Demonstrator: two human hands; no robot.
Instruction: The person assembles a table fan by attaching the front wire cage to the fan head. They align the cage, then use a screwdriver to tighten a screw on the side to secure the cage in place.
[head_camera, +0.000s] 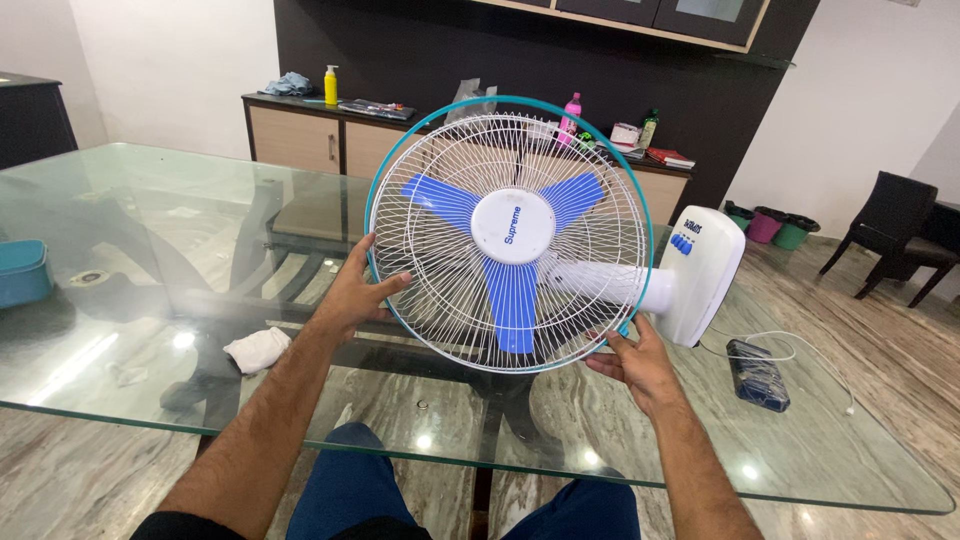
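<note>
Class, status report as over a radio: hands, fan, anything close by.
Left hand, right hand grip fan guard rim. Fan tilted over glass table. White cloth left, dark block right.

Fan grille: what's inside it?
Inside the fan grille: three blue blades around a white hub cap. The motor behind the hub is mostly covered. Left hand and right hand grip the teal rim.

- My left hand (352, 292) and right hand (637, 362) grip the fan (512, 232) by its teal rim, above the glass table (140, 200).
- I see a white cloth (257, 350) and a dark box (757, 374) on the table.
</note>
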